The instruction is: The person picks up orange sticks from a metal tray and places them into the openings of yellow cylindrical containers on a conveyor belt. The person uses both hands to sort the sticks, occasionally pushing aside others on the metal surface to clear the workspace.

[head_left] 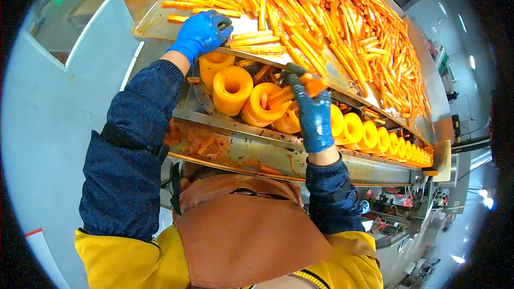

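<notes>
Floor: pale blue-grey, beyond the left edge of the desk
White line: angled, past the upper-left corner
Lights: bright white, beyond the right edge
Clutter: indistinct, near the lower-right corner

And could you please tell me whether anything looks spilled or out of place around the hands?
Yes: orange scraps lie scattered and smeared in the metal trough, below the row of orange rings, whereas most sticks are heaped on the tray. The scraps look like spilled residue.

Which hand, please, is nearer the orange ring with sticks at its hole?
Right: the right hand is just right of the ring; the left hand is farther, toward upper left.
</notes>
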Demonstrator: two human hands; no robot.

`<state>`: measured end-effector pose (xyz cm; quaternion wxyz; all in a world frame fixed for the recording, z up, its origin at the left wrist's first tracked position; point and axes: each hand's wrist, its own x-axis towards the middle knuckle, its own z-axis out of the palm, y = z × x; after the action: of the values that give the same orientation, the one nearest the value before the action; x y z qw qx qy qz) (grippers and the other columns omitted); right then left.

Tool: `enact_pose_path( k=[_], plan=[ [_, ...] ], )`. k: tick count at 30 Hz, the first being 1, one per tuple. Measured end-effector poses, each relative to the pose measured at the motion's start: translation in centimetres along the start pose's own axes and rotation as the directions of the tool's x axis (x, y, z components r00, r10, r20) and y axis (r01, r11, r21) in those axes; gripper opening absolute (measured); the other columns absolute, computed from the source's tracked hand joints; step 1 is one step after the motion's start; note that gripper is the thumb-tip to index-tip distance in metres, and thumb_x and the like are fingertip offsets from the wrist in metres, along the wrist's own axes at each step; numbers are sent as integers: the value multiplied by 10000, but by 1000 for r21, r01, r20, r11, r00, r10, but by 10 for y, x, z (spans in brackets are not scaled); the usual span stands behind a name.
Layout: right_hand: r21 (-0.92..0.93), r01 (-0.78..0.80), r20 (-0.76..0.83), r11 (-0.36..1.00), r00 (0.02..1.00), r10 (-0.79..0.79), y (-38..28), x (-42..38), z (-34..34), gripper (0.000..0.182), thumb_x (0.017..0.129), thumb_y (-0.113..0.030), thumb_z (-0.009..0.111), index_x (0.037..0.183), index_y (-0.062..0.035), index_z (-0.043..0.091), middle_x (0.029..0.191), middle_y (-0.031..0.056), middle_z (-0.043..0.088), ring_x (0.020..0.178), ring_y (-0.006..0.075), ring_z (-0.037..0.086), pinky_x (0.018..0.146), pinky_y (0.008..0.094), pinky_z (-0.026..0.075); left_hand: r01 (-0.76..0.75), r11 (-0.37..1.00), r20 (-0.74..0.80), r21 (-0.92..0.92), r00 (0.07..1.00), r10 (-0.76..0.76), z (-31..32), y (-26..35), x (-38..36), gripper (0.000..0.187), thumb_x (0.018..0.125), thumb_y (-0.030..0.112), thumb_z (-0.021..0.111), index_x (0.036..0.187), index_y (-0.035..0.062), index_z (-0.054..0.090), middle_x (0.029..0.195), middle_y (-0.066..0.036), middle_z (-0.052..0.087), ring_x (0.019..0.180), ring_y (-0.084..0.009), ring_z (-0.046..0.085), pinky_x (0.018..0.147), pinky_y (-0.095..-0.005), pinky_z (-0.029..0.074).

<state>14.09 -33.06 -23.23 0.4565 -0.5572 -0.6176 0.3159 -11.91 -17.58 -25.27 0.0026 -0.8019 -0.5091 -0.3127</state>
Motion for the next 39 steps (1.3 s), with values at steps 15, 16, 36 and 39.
enact_pose_path(
  k=[15,16,36,39],
  plan=[
    [576,-200,176,793,977,119,-12,12,29,503,821,7,551,1314,-14,455,1115,114,634,953,197,619,786,279,494,-6,1000,-13,0,1000,6,4,-3,0,288,796,376,601,884,115,687,911,-139,656,848,-329,623,756,-424,508],
    [572,-163,141,804,985,99,-21,10,26,497,827,8,546,1314,-11,454,1139,128,623,984,205,613,829,286,480,-20,1000,-34,10,999,20,6,-3,0,287,795,376,601,880,116,687,911,-138,656,848,-327,623,756,-424,509],
    [119,198,25,973,979,-202,-18,36,83,284,923,-293,561,985,-34,661,843,146,683,794,228,658,705,347,495,17,1000,-15,-9,1000,-17,8,-5,2,269,826,352,566,956,151,689,996,-128,651,903,-322,619,809,-417,499],
    [77,113,162,991,979,-125,-12,48,112,255,881,-302,585,895,-57,654,802,184,649,772,328,632,702,408,491,-23,998,-73,-54,997,19,12,-14,3,293,833,353,560,1035,172,671,1046,-133,642,957,-325,606,849,-414,489]
  ],
)
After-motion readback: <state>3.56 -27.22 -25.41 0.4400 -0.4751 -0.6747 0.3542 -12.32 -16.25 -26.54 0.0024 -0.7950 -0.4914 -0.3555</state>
